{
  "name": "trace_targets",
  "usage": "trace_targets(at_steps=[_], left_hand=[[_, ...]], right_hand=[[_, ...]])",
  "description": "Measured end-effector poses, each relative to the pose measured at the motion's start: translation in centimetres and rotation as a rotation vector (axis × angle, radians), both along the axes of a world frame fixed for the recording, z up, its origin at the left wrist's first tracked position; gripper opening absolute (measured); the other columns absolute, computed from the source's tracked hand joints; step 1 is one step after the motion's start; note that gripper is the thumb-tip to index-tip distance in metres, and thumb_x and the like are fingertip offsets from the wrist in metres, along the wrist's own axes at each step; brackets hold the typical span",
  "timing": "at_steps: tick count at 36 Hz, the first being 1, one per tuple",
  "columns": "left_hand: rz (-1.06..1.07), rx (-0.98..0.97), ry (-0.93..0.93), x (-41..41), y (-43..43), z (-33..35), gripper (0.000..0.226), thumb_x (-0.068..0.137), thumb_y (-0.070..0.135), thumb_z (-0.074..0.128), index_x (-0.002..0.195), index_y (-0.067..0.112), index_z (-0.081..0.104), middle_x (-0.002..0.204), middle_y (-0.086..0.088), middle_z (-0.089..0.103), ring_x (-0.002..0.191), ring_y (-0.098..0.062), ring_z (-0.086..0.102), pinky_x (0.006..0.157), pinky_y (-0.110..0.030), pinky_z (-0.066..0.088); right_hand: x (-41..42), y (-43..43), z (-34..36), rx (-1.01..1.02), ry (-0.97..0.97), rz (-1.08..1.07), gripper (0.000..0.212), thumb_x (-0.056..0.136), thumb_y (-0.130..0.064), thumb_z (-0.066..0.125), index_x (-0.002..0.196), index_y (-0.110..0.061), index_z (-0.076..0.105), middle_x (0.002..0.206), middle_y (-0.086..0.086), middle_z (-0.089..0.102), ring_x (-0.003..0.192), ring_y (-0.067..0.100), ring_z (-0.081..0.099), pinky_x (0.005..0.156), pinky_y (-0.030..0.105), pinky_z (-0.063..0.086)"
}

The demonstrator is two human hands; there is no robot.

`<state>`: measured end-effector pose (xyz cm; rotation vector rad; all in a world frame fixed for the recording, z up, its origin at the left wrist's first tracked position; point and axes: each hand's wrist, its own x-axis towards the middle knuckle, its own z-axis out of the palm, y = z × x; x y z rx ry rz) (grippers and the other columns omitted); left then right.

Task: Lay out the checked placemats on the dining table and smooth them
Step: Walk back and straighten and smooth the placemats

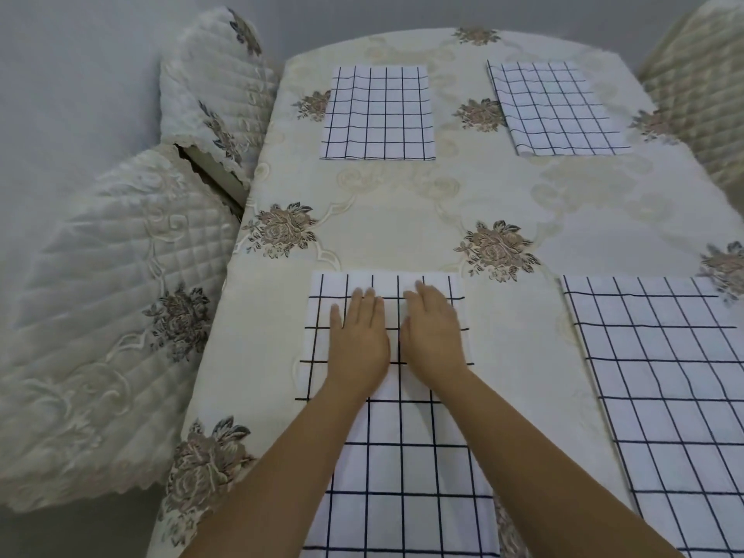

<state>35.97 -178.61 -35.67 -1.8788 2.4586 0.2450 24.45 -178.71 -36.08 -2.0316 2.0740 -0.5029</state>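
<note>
Several white placemats with dark checks lie on the dining table [402, 219], which wears a cream floral cloth. The near left placemat [406, 461] lies flat in front of me. My left hand [358, 336] and my right hand [432, 336] rest side by side on its far half, palms down, fingers straight. A second placemat [668, 380] lies at the near right. Two more sit at the far side: one at far left [378, 112], one at far right [557, 108], turned slightly askew.
Two chairs with quilted cream covers stand along the table's left side, one near [104, 316] and one farther back [213, 86]. Another quilted chair [700, 94] stands at the far right. Bare cloth shows between the placemats.
</note>
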Motion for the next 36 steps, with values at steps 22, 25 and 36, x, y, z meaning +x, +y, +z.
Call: trace_targets(at_steps=[22, 25, 36], left_hand=[[0.035, 0.064, 0.099, 0.8, -2.7, -2.1, 0.048, 0.1, 0.038, 0.012, 0.147, 0.036, 0.002, 0.157, 0.011, -0.007, 0.144, -0.013, -0.012, 0.113, -0.051, -0.003], [0.051, 0.055, 0.07, 1.0, -3.2, -2.1, 0.05, 0.098, 0.041, 0.01, 0.147, 0.037, 0.002, 0.157, 0.01, -0.006, 0.144, -0.014, -0.01, 0.112, -0.053, 0.0], [0.19, 0.042, 0.05, 4.7, -4.1, -1.7, 0.063, 0.088, 0.05, 0.008, 0.149, 0.032, 0.006, 0.158, 0.005, -0.005, 0.145, -0.016, -0.006, 0.112, -0.054, 0.006]], right_hand=[[0.9, -1.4, -1.9, 0.218, 0.063, 0.096, 0.077, 0.079, -0.044, -0.014, 0.15, -0.021, 0.006, 0.158, -0.006, -0.003, 0.146, 0.017, -0.006, 0.114, 0.05, -0.005], [0.6, -1.7, -1.9, 0.203, 0.045, 0.093, 0.073, 0.083, -0.045, -0.004, 0.149, -0.021, 0.016, 0.158, -0.004, 0.007, 0.146, 0.021, 0.004, 0.113, 0.054, 0.003], [-4.6, -1.5, -1.8, 0.249, 0.182, -0.066, 0.079, 0.076, -0.051, -0.011, 0.149, -0.022, -0.003, 0.158, -0.006, -0.01, 0.146, 0.019, -0.007, 0.115, 0.049, 0.004]])
